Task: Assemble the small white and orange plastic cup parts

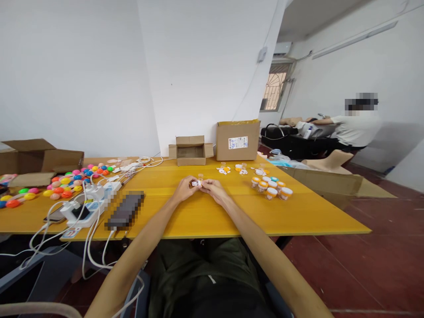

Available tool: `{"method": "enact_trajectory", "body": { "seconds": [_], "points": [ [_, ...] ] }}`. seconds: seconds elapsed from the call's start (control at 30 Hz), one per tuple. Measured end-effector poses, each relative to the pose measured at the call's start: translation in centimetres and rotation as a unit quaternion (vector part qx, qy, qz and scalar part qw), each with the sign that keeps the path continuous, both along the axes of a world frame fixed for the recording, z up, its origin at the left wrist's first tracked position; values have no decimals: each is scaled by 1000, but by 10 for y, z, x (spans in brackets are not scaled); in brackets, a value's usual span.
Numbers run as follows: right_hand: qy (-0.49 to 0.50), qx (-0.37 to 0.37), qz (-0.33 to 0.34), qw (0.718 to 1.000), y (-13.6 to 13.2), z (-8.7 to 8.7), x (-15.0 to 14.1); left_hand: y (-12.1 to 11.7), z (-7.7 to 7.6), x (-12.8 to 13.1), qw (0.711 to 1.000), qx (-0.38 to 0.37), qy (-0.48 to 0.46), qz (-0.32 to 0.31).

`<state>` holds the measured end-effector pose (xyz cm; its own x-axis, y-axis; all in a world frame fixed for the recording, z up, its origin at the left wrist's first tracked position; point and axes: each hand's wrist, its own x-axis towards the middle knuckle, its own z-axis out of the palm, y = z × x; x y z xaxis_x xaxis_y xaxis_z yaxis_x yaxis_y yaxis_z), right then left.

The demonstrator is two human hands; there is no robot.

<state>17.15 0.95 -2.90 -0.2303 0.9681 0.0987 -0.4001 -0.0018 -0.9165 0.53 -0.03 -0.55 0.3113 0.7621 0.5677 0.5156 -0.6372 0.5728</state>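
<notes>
Both hands meet over the middle of the yellow table [205, 216]: left hand [185, 187] and right hand [212, 189] pinch one tiny white piece [196, 183] between their fingertips, fingers closed round it. Small orange-lidded jars [270, 187] sit nearby to the right.

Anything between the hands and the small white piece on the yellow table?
Nothing visible. The left hand and right hand both pinch the small white piece between their fingertips, above a bare stretch of the yellow table. The capped jars stand apart, to the right.
</notes>
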Motion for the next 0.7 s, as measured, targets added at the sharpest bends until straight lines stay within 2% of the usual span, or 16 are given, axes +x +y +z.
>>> {"method": "enact_trajectory", "body": {
  "seconds": [0.7],
  "points": [
    [0,-2,3,1000,-2,1,0,2,-2,-1,1000,13,13,-11]
  ]
}}
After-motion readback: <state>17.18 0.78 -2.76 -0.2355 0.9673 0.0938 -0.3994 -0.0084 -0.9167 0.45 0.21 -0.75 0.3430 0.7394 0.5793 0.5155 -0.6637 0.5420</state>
